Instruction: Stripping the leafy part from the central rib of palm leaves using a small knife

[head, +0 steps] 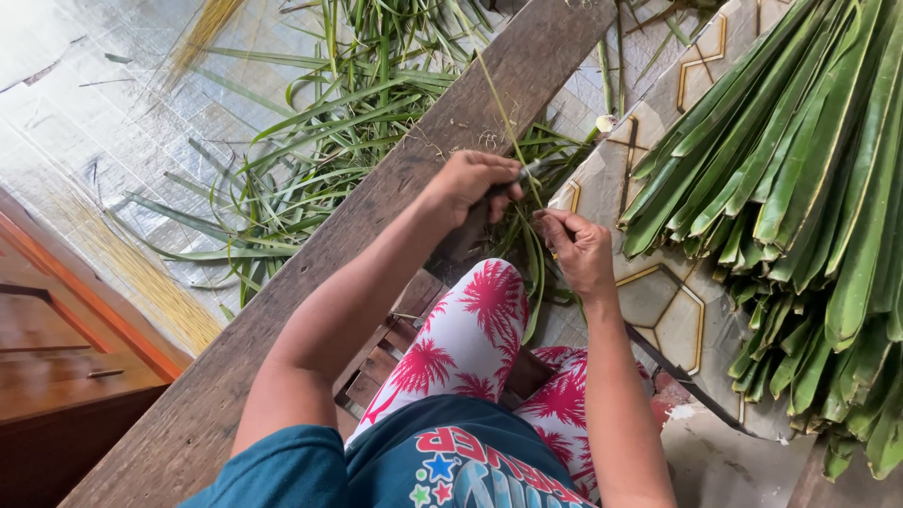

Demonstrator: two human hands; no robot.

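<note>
Head view: left hand grips a knife, right hand pinches a leaf strip beside stacked leaves.

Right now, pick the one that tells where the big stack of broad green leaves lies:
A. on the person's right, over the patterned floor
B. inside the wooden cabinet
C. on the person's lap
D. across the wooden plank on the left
A: the stack of broad green leaves lies to the right of the right hand, on the patterned floor, clear of the wooden plank.
</note>
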